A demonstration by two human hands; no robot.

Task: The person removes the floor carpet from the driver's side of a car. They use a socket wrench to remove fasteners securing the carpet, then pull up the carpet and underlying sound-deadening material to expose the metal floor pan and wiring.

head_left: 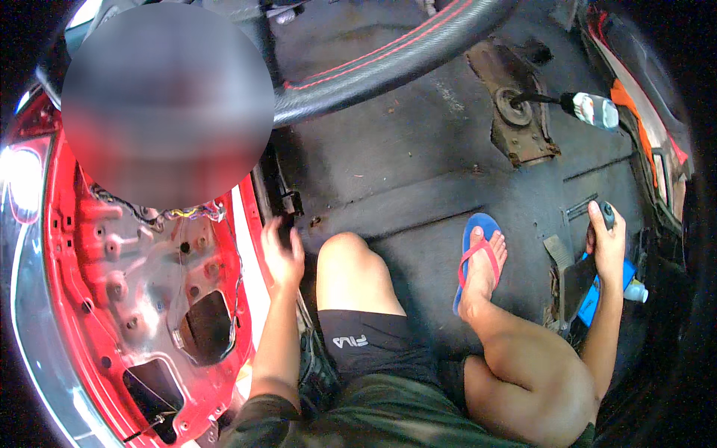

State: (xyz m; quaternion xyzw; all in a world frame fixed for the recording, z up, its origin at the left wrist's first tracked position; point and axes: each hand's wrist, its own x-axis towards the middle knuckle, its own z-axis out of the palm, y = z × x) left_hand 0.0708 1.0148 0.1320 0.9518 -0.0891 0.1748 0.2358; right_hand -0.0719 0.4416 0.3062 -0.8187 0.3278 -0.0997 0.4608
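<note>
My left hand [282, 252] is raised beside the door sill, just left of my knee. Its fingers are apart and nothing shows in it. Far to the right, my right hand [610, 243] is closed round a dark handle with a rounded end [609, 216]; the rest of the handle is hidden by my fingers, so its kind is unclear. Below that hand, partly behind my forearm, lies a blue box [590, 305]. A small white-capped container [636, 292] rests beside it.
A steering wheel [388, 67] with red stitching crosses the top. The red door [142, 276], its inner metal and wiring bare, stands open at left. A gear lever [595, 110] rises from the dark car floor [418, 157]; orange cloth [633, 123] hangs at right. A blurred disc covers the upper left.
</note>
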